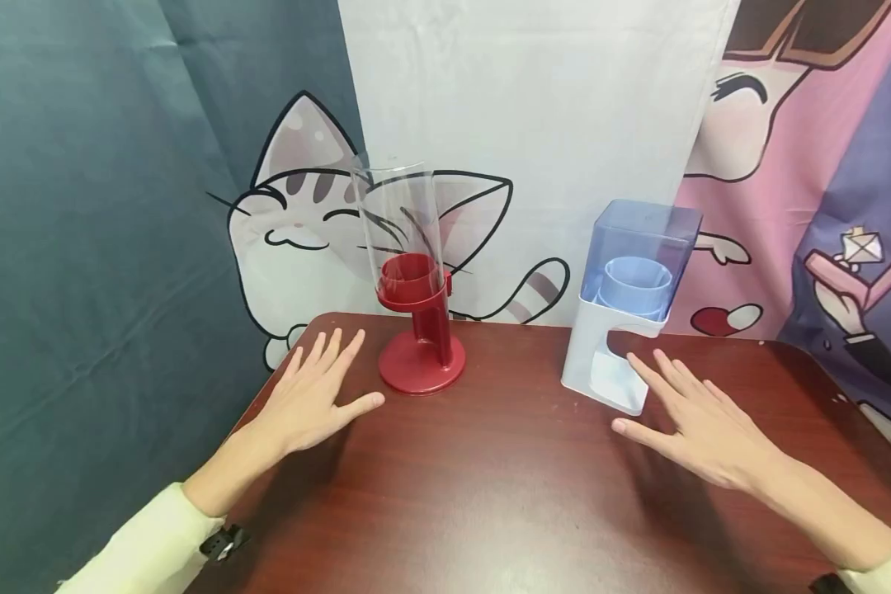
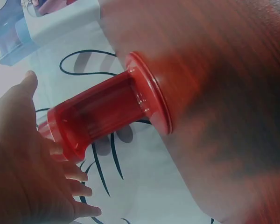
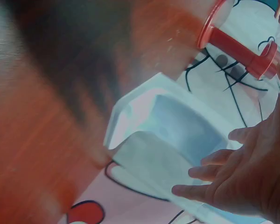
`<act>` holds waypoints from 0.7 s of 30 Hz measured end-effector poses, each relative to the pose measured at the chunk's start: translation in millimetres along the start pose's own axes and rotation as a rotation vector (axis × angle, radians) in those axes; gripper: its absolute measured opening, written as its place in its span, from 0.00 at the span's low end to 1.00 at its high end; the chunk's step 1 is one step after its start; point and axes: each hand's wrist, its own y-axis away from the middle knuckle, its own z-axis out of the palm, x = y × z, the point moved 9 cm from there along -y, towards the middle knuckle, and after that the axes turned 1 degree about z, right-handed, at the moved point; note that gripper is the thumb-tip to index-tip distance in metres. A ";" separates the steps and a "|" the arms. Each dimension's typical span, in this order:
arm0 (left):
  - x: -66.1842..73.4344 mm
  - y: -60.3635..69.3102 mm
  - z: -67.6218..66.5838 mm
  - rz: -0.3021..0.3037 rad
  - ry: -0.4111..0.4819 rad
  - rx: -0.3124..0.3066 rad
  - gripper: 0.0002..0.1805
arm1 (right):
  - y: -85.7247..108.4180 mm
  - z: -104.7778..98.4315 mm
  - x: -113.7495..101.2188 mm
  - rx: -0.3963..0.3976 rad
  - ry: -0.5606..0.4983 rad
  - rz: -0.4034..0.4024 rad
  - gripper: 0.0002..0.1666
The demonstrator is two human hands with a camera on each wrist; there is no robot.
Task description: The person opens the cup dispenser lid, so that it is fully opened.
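A red stand with a round base holds a tall clear tube around its red cup-shaped top. To its right stands a white dispenser-like holder with a transparent blue cover and a pale blue round cup inside. My left hand, fingers spread, hovers over the table in front and left of the red stand. My right hand is likewise spread, in front and right of the white holder. Neither hand holds anything.
Both items stand near the back edge of a dark red-brown wooden table. Behind it hangs a cartoon-printed cloth, with a grey-green cloth at the left. Black bands show at the pale sleeves.
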 end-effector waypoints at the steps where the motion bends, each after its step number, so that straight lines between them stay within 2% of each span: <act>1: -1.4 -2.8 -1.4 -0.009 0.013 0.001 0.59 | -3.9 -1.5 -5.1 0.003 -0.005 -0.016 0.59; 6: -8.6 -14.5 -8.0 -0.063 0.121 0.010 0.67 | -22.6 -9.3 -30.9 0.050 -0.043 -0.093 0.58; 14: -27.9 -23.2 -17.8 -0.192 0.357 0.039 0.76 | -58.2 -9.5 -63.9 0.074 -0.240 -0.155 0.61; 18: -32.7 -30.9 -21.7 -0.197 0.486 0.069 0.74 | -78.5 -6.7 -75.9 0.074 -0.310 -0.170 0.64; 21: -35.1 -37.4 -23.0 -0.192 0.555 0.079 0.72 | -92.2 -1.3 -83.7 0.045 -0.373 -0.163 0.66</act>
